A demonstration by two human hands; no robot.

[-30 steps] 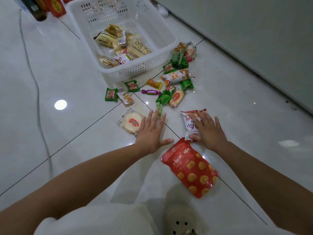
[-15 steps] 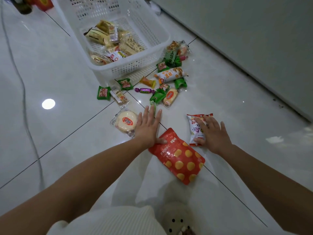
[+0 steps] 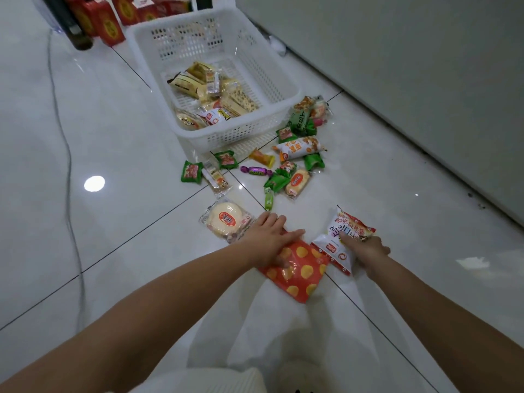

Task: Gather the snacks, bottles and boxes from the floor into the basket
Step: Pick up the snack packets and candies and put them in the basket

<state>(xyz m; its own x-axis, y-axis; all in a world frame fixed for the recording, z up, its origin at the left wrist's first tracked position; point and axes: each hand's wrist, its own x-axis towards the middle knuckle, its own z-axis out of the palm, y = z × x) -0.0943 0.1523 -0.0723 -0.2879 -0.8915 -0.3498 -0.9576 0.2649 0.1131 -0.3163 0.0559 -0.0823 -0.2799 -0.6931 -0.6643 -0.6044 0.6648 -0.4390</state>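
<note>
The left hand (image 3: 268, 239) is laid flat over the top edge of a red snack bag printed w/ yellow rounds (image 3: 297, 272); fingers are spread across it, thumb towards the right. The grip looks not yet closed, so the bag is judged pinned to the floor (image 3: 113, 123) rather than held. The right hand (image 3: 365, 251) is curled on a white-and-red snack packet (image 3: 344, 235), whose far end is tipped up off the tiles – a closed hold, prob. mid-lift. Both packs lie nearest the person, which may be why they are taken together, one per hand.

The white perforated basket (image 3: 272, 80) stands further off by the wall, w/ several wrapped biscuits and cakes already in it. Between it and the hands a scatter is left on the floor: a round cake in clear wrap w/ a red label (image 3: 225, 219) just beside the left hand, green sachets (image 3: 191, 171), a purple-wrapped sweet (image 3: 255, 170), an orange-and-white bar (image 3: 300, 147). Red boxes (image 3: 109, 22) and a dark bottle (image 3: 75, 29) stand beyond the basket, not yet gathered.

Writing: large characters are seen on the white packet, upside-down to the camera, in what looks like Korean script, but no word can be made out. Other labels are too small to be read.
</note>
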